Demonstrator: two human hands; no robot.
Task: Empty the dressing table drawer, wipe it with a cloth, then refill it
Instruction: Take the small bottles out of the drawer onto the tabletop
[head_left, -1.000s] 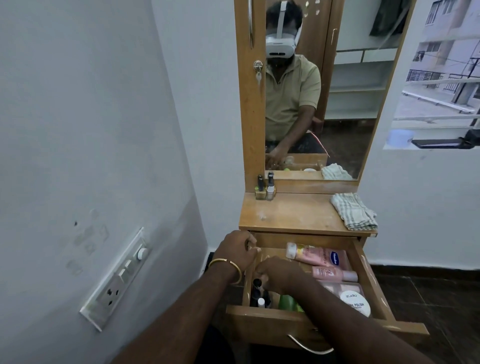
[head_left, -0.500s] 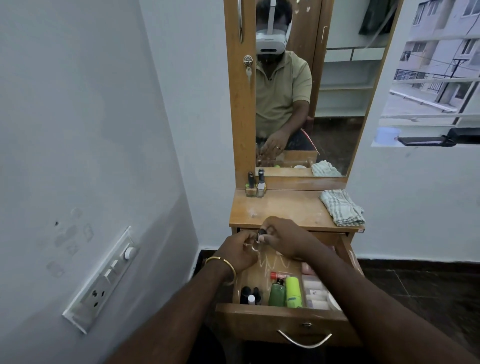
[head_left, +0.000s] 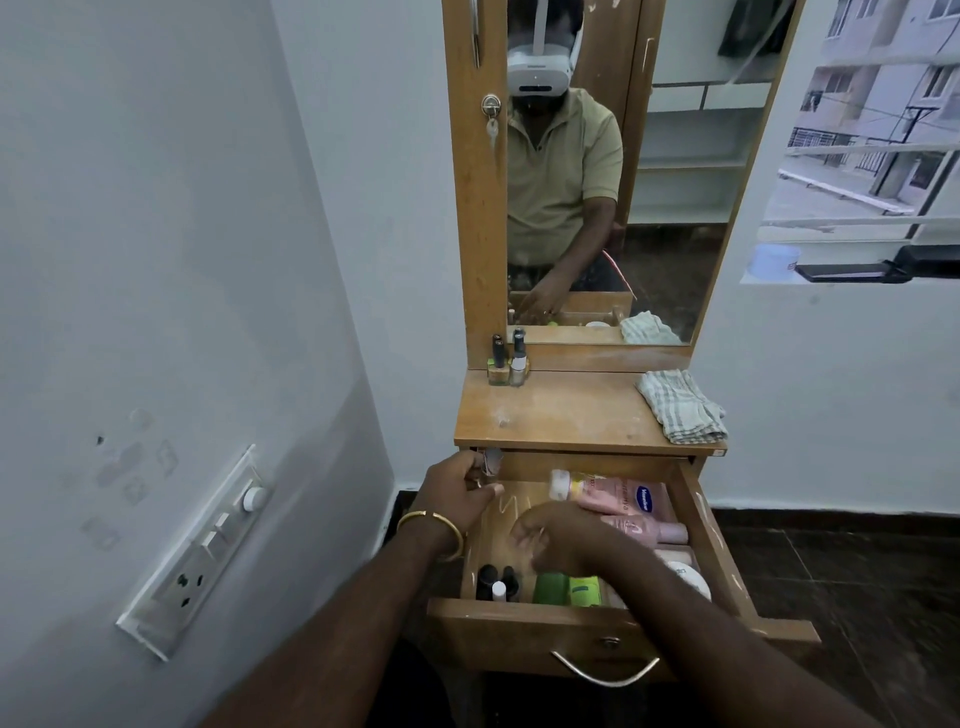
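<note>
The wooden drawer (head_left: 706, 540) of the dressing table is pulled out. It holds pink lotion tubes (head_left: 615, 493), green bottles (head_left: 551, 590), small dark nail polish bottles (head_left: 488, 578) and a white jar (head_left: 693, 578). My left hand (head_left: 457, 493) is at the drawer's back left corner, just under the tabletop edge, and pinches a small pale item (head_left: 491, 460) that is too blurred to name. Over the middle of the drawer, my right hand (head_left: 558, 535) hovers with loosely curled fingers and holds nothing. A checked cloth (head_left: 680, 408) lies folded on the tabletop's right side.
Two nail polish bottles (head_left: 508, 364) stand at the tabletop's (head_left: 566, 415) back left, below the mirror (head_left: 649, 182). A wall with a switch panel (head_left: 192, 556) is close on the left. The drawer front carries a metal handle (head_left: 605, 671). Dark floor lies to the right.
My right hand has dropped from beside the left hand down into the middle of the drawer. The left hand has stayed at the back left corner, still pinching the small item.
</note>
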